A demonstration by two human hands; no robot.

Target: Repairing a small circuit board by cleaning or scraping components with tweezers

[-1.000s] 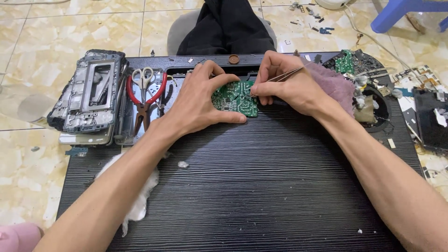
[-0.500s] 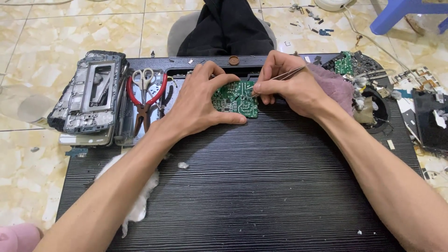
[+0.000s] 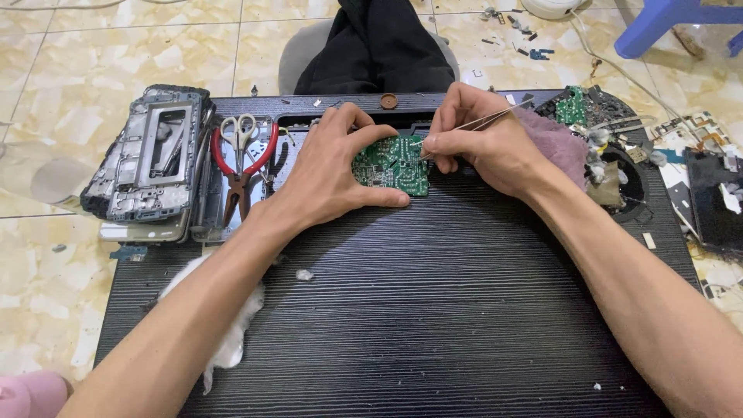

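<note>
At the far middle of the black ribbed table, a green board lies flat, component side up, just short of the raised back edge. The left hand cups it from the left: thumb along its near edge, fingers arched over its far edge, so this grip is closed loosely on the board and pins it to the table. The right hand pinches thin metal tweezers between thumb and forefinger, a tight closed grip; the tips rest on the board's upper right part. Whether the tips hold any small part is too small to tell.

Judging from this, the work on the board is in mid-course: it lies bare and out of any casing, still populated with components, and the tweezers are at it, so picking at it appears unfinished. No loose part shows beside the board.

Left of the hands lie red pliers and scissors, untouched, then a grey stripped frame at the table's corner. White cotton tufts sit by the left forearm. A mauve cloth lies behind the right wrist, with a second green board and scattered scrap beyond. The tiled floor surrounds it all.
</note>
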